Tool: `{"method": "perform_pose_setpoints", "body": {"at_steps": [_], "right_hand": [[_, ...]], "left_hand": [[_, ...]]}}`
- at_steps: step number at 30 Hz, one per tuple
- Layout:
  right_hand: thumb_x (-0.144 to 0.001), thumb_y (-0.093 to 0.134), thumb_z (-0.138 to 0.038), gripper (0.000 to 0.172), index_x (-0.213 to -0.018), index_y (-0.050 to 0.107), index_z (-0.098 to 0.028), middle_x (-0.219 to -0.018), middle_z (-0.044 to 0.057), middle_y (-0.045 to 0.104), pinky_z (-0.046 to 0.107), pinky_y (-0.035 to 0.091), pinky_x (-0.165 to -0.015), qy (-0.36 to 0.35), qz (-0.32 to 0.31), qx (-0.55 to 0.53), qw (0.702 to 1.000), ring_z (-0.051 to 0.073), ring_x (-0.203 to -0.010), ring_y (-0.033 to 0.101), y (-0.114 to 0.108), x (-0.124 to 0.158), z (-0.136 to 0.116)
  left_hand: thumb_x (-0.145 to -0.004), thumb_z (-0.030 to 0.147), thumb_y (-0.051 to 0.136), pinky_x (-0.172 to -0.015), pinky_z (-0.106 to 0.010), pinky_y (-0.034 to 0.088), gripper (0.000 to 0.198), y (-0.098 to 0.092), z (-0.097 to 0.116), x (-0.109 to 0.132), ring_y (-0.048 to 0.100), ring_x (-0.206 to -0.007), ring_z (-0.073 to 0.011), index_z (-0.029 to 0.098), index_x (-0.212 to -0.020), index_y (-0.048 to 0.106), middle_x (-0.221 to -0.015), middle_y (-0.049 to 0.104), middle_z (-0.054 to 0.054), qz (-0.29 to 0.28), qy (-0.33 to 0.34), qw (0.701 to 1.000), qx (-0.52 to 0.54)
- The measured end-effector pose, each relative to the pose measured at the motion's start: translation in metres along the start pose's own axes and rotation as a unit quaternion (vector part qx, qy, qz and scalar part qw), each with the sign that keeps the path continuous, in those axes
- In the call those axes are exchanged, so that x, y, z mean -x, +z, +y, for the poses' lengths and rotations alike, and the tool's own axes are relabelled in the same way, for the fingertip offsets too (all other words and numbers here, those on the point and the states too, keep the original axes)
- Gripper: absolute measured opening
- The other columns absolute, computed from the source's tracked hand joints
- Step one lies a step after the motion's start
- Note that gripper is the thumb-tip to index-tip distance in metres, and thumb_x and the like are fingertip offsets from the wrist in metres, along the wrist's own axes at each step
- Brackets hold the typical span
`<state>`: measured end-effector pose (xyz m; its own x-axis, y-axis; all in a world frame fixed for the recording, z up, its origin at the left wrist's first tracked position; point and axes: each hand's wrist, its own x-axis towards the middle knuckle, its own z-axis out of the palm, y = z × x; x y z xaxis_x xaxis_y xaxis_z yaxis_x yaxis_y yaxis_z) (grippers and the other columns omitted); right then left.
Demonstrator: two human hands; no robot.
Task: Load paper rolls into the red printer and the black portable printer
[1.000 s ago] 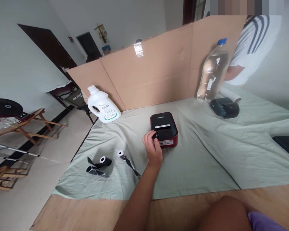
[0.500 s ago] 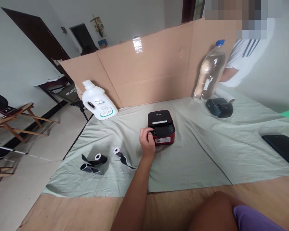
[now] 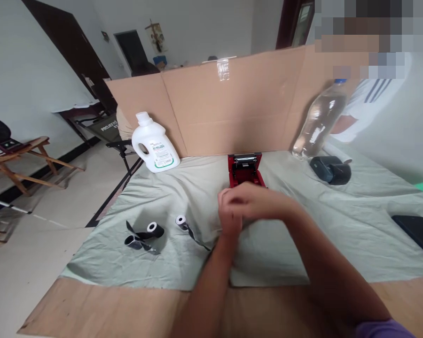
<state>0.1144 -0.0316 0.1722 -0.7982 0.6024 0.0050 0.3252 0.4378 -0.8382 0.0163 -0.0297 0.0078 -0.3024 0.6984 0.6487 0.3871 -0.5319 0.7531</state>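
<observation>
Presently: red plastic label printer [image 3: 246, 172], lid raised; likely light, rigid, so hold base sides; left hand [image 3: 229, 217], right hand [image 3: 258, 202] meet before it, grip indiscernible.

Bare cloth [image 3: 303, 220] btwn printer [image 3: 246, 171] & black device [image 3: 330, 170] on the rt leaves passing room; cardboard wall [image 3: 232, 112] blocks the back, jug [image 3: 155, 145] & paper rolls [image 3: 151, 231] crowd the left.

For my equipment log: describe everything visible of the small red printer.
The small red printer looks like glossy plastic. Its lid stands raised, red inside, with a black roller mechanism at the top edge. It sits on the pale green cloth before the cardboard screen. The left hand and right hand hide its body; contact cannot be told.
</observation>
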Motion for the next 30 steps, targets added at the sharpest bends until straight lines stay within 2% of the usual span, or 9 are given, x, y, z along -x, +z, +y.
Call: {"method": "perform_pose_setpoints", "body": {"at_steps": [2,3,7,9,14,18,24,27,30], "right_hand": [[-0.085,0.057,-0.022,0.017,-0.074,0.069,-0.016,-0.074,0.003,0.068,0.025,0.043,-0.063,0.112,0.154,0.118,0.975,0.015,-0.068,0.058,-0.031,-0.008,0.040],[-0.085,0.055,-0.020,0.018,-0.081,0.072,-0.016,-0.079,0.005,0.071,0.025,0.044,-0.063,0.162,0.163,0.129,0.965,0.016,-0.068,0.059,-0.044,-0.012,0.058],[-0.081,0.053,-0.013,0.039,-0.114,0.073,-0.017,-0.062,0.002,0.064,0.026,0.044,-0.053,0.260,0.068,0.157,0.950,0.016,-0.052,0.055,-0.069,-0.033,0.098],[-0.075,0.056,-0.010,0.042,-0.112,0.074,-0.017,-0.054,0.000,0.058,0.026,0.039,-0.049,0.288,0.018,0.193,0.938,0.015,-0.047,0.051,-0.069,-0.046,0.103],[-0.057,0.057,0.002,0.023,-0.071,0.070,-0.011,-0.057,0.003,0.061,0.027,0.034,-0.052,0.269,-0.011,0.289,0.919,0.013,-0.053,0.051,-0.061,-0.069,0.102],[-0.055,0.060,-0.001,0.018,-0.065,0.065,-0.015,-0.061,0.004,0.065,0.029,0.035,-0.056,0.257,-0.020,0.298,0.919,0.014,-0.058,0.053,-0.059,-0.070,0.104],[-0.063,0.066,-0.014,0.018,-0.077,0.062,-0.024,-0.073,0.004,0.066,0.036,0.046,-0.062,0.222,0.029,0.357,0.907,0.024,-0.068,0.061,-0.062,-0.055,0.086],[-0.065,0.069,-0.021,0.027,-0.091,0.066,-0.025,-0.077,0.006,0.067,0.041,0.049,-0.063,0.211,0.086,0.364,0.903,0.027,-0.067,0.062,-0.060,-0.049,0.052],[-0.072,0.066,-0.032,0.043,-0.115,0.068,-0.028,-0.093,0.007,0.071,0.041,0.051,-0.065,0.172,0.125,0.286,0.934,0.027,-0.071,0.065,-0.051,-0.066,0.012]], "left_hand": [[-0.104,0.033,0.039,-0.097,-0.038,0.049,0.029,0.000,0.004,0.005,0.058,-0.113,-0.0229,0.017,-0.121,0.056,-0.124,0.058,-0.015,0.007,-0.056,0.998,0.010],[-0.103,0.034,0.040,-0.095,-0.037,0.049,0.030,0.000,0.006,0.007,0.058,-0.112,-0.0224,0.018,-0.125,0.053,-0.125,0.056,-0.015,0.015,-0.092,0.996,0.015],[-0.097,0.027,0.045,-0.075,-0.028,0.045,0.007,-0.006,0.016,0.021,0.055,-0.081,-0.0165,0.022,-0.095,0.049,-0.092,0.056,-0.004,0.015,-0.217,0.976,0.013],[-0.091,0.022,0.048,-0.063,-0.025,0.037,0.018,-0.010,0.022,0.028,0.045,-0.065,-0.0135,0.023,-0.076,0.039,-0.071,0.044,0.003,-0.043,-0.227,0.973,0.014],[-0.079,0.017,0.056,-0.056,-0.028,0.022,0.034,-0.015,0.034,0.035,0.030,-0.053,-0.0107,0.022,-0.063,0.026,-0.055,0.029,0.006,-0.226,-0.105,0.968,0.012],[-0.074,0.015,0.059,-0.056,-0.029,0.021,0.035,-0.014,0.038,0.035,0.031,-0.051,-0.0105,0.021,-0.061,0.027,-0.054,0.029,0.006,-0.275,-0.087,0.957,-0.009],[-0.074,0.020,0.063,-0.056,-0.028,0.023,0.032,-0.010,0.037,0.032,0.040,-0.054,-0.0116,0.020,-0.058,0.034,-0.054,0.040,0.005,-0.319,-0.113,0.940,-0.031],[-0.074,0.024,0.062,-0.055,-0.028,0.024,0.031,-0.007,0.033,0.030,0.045,-0.057,-0.0128,0.021,-0.059,0.036,-0.056,0.047,0.003,-0.328,-0.108,0.938,-0.034],[-0.074,0.024,0.062,-0.055,-0.029,0.024,0.033,-0.009,0.032,0.029,0.045,-0.058,-0.0135,0.021,-0.059,0.033,-0.056,0.046,0.003,-0.317,-0.111,0.941,-0.037]]}}
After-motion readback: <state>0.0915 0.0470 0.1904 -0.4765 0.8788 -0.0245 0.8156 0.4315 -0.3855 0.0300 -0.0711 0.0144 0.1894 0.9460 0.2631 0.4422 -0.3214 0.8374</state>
